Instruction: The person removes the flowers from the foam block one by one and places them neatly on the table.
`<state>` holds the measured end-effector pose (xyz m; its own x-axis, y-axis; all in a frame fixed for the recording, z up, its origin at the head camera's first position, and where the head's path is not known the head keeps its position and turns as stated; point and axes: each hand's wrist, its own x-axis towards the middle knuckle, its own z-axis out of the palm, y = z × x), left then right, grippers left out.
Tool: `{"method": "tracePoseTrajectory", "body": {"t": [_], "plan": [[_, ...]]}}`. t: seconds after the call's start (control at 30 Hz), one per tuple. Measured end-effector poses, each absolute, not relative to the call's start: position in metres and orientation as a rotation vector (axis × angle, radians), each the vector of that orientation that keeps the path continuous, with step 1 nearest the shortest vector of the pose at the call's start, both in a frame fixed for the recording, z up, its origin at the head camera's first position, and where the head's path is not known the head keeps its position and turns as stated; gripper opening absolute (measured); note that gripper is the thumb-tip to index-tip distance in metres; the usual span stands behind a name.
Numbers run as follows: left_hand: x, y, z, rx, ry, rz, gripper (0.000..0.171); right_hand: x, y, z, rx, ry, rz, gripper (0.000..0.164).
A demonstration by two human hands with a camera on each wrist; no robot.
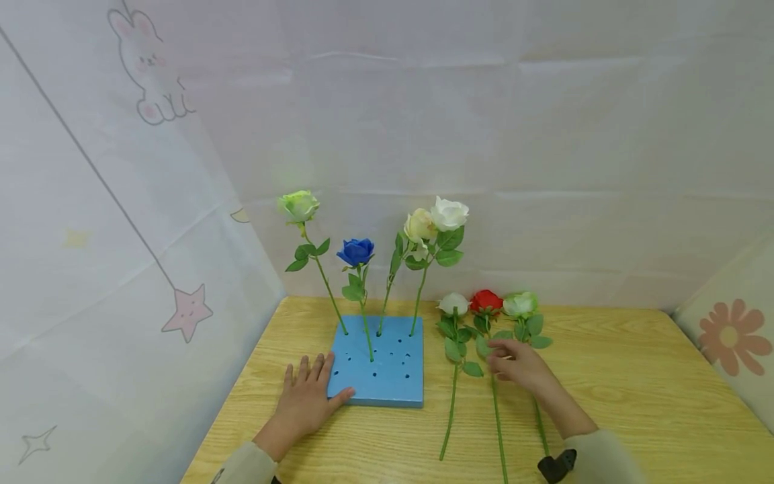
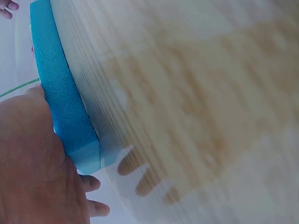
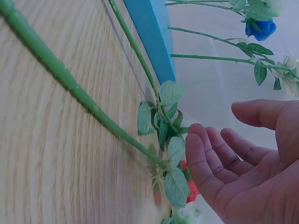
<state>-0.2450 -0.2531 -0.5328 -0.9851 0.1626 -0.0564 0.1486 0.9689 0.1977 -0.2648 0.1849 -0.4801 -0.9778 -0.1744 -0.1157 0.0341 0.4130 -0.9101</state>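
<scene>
My left hand (image 1: 308,400) lies with fingers spread at the left front corner of a blue foam block (image 1: 387,390), thumb on its front edge. In the left wrist view the palm is against the side of the block (image 2: 65,93). My right hand (image 1: 521,366) hovers over the stem of a red rose (image 1: 486,301) lying on the table; its fingers are loosely bent and hold nothing in the right wrist view. Beside that rose lie a white rose (image 1: 453,304) on the left and a pale green rose (image 1: 520,304) on the right, whose stem passes under the right forearm.
Standing in holes of the block are a green rose (image 1: 299,206), a blue rose (image 1: 356,252), a cream rose (image 1: 420,225) and a white rose (image 1: 450,214). Several other holes show in its top. A printed cloth (image 1: 423,134) hangs behind the wooden table (image 1: 617,376).
</scene>
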Motion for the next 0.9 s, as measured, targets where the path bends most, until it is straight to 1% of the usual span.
{"method": "tracePoseTrajectory", "body": {"t": [0.4,0.6,0.9], "plan": [[-0.245,-0.254,-0.537,0.263,3.077,0.293,0.101,-0.269,0.169,-0.477,-0.119,2.418,-1.664,0.044],[-0.244,-0.253,-0.533,0.257,3.073,0.280,0.100,-0.272,0.161,-0.476,-0.142,2.416,-1.679,0.042],[-0.245,-0.254,-0.534,0.245,3.053,0.262,0.102,-0.271,0.152,-0.475,-0.179,2.404,-1.688,0.046]]}}
